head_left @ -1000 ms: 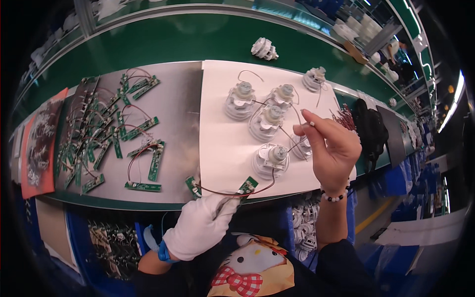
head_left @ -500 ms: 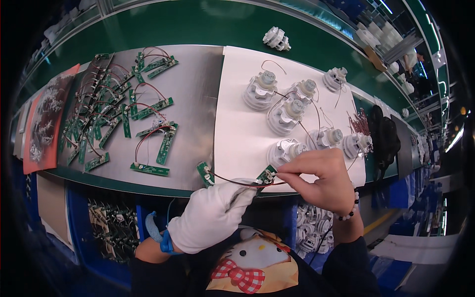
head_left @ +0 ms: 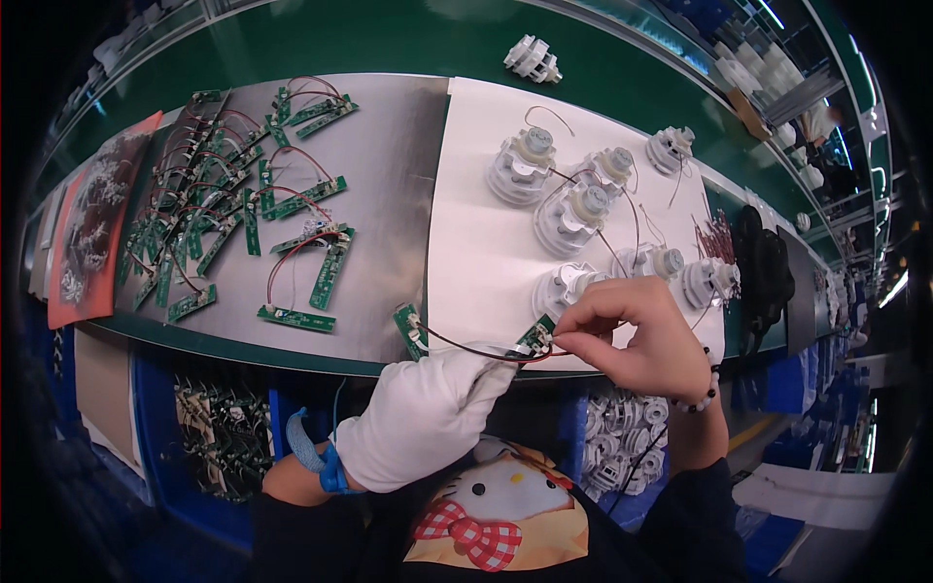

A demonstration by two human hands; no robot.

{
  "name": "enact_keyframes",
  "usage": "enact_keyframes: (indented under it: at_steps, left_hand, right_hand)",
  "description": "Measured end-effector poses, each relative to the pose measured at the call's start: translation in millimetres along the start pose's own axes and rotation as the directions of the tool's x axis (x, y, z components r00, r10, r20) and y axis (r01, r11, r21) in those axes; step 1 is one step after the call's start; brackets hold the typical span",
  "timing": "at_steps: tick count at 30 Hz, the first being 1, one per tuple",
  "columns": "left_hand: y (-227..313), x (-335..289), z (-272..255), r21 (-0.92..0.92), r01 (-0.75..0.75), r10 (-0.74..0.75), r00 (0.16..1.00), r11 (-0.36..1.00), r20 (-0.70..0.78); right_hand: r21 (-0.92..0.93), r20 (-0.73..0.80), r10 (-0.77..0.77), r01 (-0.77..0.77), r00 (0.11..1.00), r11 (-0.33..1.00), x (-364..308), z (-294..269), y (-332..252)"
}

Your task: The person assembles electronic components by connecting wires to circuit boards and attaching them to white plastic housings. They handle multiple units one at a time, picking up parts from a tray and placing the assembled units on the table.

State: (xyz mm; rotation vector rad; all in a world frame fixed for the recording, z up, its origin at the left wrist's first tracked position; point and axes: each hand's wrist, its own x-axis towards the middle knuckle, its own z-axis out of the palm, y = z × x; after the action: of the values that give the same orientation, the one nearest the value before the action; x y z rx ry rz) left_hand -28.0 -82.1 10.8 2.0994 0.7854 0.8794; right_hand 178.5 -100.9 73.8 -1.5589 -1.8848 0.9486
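Observation:
My left hand (head_left: 418,423), in a white glove, is closed on a small green circuit board (head_left: 535,337) at the table's near edge. Dark and red wires (head_left: 462,345) run from it to a second green board (head_left: 408,328), which sticks out left of the glove. My bare right hand (head_left: 637,335) pinches at the right end of the held board. Whatever is between thumb and forefinger is too small to make out; a reddish wire passes just below the fingertips. Behind this hand, white motor units (head_left: 569,219) with thin wires stand on a white sheet (head_left: 471,253).
Wired green boards (head_left: 209,223) lie piled on a metal plate (head_left: 389,146) at left, beside an orange-edged bag (head_left: 87,243). One white unit (head_left: 532,60) lies on the green surface (head_left: 389,39) behind. Blue bins below hold boards (head_left: 224,428) and white parts (head_left: 622,442). A black bundle (head_left: 763,267) lies right.
The view has shifted slightly. Both hands keep their hold, with the right fingertips still at the board's end; the two linked boards stay in nearly the same pose.

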Motion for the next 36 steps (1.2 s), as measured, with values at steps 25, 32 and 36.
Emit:
enact_keyframes:
  at_steps: [25,32,36]
  left_hand:
    - [-3.4,-2.4,3.1,0.400,-0.277,0.245,0.961,0.874,0.131]
    - [-7.0,-1.2,0.5,0.300,-0.319,0.283,0.946,0.899,0.159]
    - [-7.3,0.7,-3.8,0.253,-0.347,0.311,0.935,0.903,0.172]
  right_hand:
    - [-0.151,0.014,0.000,0.002,1.000,0.989,0.0,-1.6,-8.3]
    - [-0.110,-0.016,-0.020,0.018,1.000,0.994,-2.1,-5.0,-5.7]
    - [-0.033,-0.024,-0.177,0.176,0.984,0.984,0.3,-2.2,3.0]
